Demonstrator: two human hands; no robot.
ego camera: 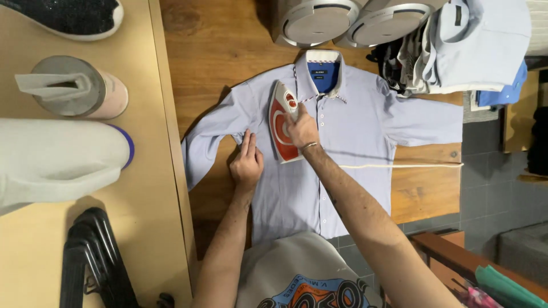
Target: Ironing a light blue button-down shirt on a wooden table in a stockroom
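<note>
A light blue button-up shirt [354, 131] lies spread flat, front up, on a wooden table [217, 51], collar toward the far side and sleeves stretched out. My right hand [301, 128] grips the handle of a red and white iron [281, 128], which rests on the shirt's left chest panel. My left hand [246, 161] presses flat, fingers together, on the shirt's side seam just under the armpit, left of the iron. A white cord [399, 166] runs from the iron across the shirt to the right.
A stack of folded shirts [474, 45] sits at the far right, two round grey-lidded containers [348, 20] behind the collar. On the lighter table at left stand a tissue dispenser [77, 88], a white roll [57, 159], black hangers [94, 256] and a black shoe [74, 17].
</note>
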